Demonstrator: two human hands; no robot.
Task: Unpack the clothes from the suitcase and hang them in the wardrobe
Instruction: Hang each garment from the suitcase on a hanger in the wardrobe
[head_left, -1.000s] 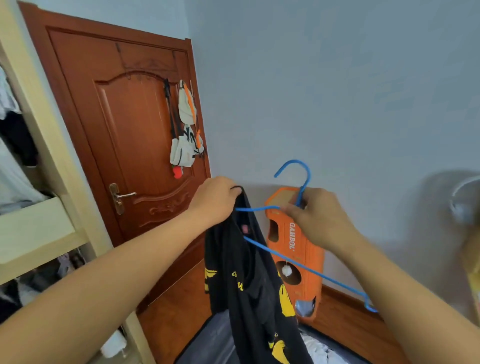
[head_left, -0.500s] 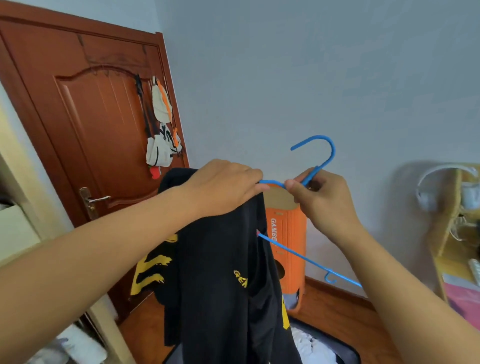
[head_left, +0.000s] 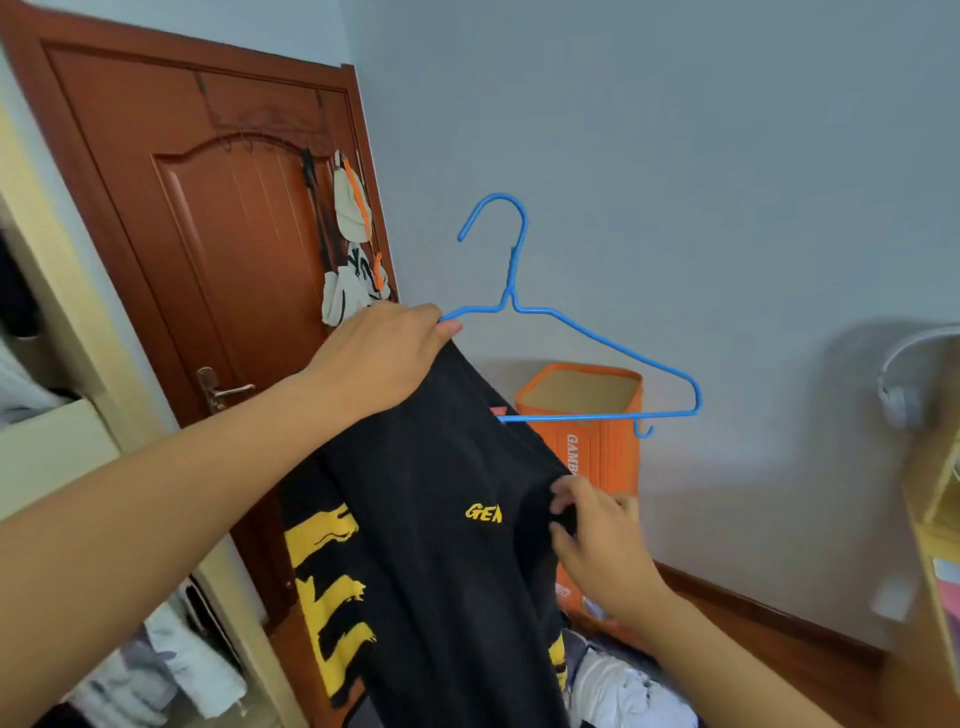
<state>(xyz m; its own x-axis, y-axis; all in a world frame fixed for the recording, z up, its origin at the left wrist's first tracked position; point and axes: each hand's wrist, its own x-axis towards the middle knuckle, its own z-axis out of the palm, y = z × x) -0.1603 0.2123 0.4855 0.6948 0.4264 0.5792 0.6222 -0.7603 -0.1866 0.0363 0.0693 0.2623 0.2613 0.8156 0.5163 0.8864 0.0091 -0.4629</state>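
A black T-shirt (head_left: 431, 499) with yellow lettering and yellow stripes hangs in front of me. A blue wire hanger (head_left: 597, 338) is partly inside it: its left shoulder is under the cloth, its hook and right shoulder stick out bare. My left hand (head_left: 384, 353) grips the shirt's shoulder together with the hanger's left arm. My right hand (head_left: 592, 530) pinches the shirt's fabric lower on the right. Below, white clothes (head_left: 623, 691) lie in the suitcase, mostly hidden by the shirt. The wardrobe (head_left: 57, 457) stands at the left edge.
A brown wooden door (head_left: 208, 260) with caps hanging on it is behind the shirt. An orange fabric bin (head_left: 602, 415) stands against the grey wall. A wooden desk edge (head_left: 935, 545) and white headphones (head_left: 898, 374) are at the right.
My right hand let go of the hanger's neck and dropped to pinch the shirt's fabric. The hanger now stands upright, its right shoulder out of the shirt.
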